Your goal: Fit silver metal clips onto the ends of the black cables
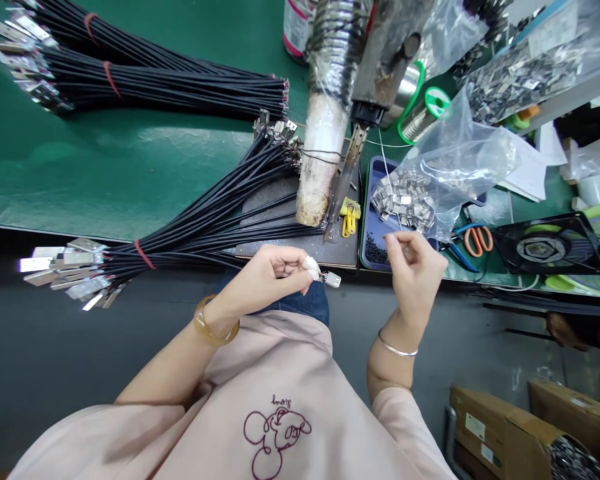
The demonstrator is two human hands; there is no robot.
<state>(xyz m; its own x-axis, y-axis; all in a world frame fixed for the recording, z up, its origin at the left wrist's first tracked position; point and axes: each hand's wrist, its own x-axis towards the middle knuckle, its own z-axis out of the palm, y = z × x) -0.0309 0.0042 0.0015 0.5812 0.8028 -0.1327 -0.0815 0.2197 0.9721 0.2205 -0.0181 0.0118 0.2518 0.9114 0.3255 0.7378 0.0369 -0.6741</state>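
My left hand [273,270] is closed in a pinch on the end of a black cable, and its small metal connector [331,279] sticks out past my taped fingertips. That cable belongs to the bundle of black cables [215,223] fanned across the bench edge. My right hand [413,263] is pinched shut just right of the connector, over the blue tray [373,233]; what it holds is too small to name. A pile of small metal shells [405,200] spills from a clear plastic bag [460,160] onto that tray.
A soldering fixture with a wrapped white column [325,133] stands at the bench centre. Another tied cable bundle [145,80] lies at the back on the green mat. Solder spools [427,110], orange-handled scissors [475,240], a small fan [547,248] and cardboard boxes [510,427] are to the right.
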